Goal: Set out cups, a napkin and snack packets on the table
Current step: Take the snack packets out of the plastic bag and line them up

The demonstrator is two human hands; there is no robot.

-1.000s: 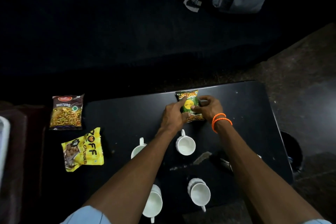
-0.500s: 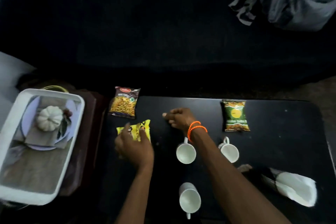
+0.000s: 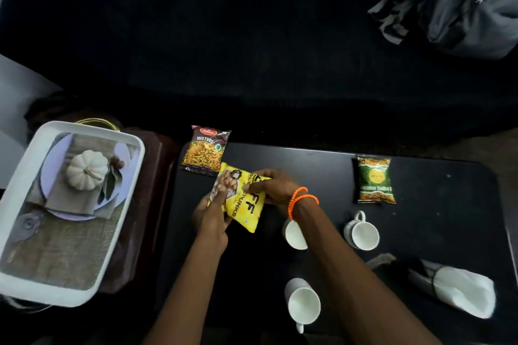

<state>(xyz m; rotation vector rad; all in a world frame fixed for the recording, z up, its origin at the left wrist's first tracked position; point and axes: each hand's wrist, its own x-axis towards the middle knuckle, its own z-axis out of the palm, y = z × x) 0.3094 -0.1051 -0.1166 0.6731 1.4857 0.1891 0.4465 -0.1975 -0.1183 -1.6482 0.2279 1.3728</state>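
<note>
Hands, left [image 3: 212,214] and right [image 3: 276,187], grip yellow packet [image 3: 243,204], covering part of its lettering.

We're looking down into a very dim room, most of the far half lost in near-black. A dark table [image 3: 420,232] with rounded corners fills the lower middle, its top catching faint specks of light. Behind it we see a long dark shape, too dark to tell what it is. At upper right a grey bag [image 3: 462,5] slumps with its straps hanging. To the left, a white tray [image 3: 131,204] sits on a dark brown stand [image 3: 157,176], and a pale surface [image 3: 16,98] shows at the far left edge.
</note>
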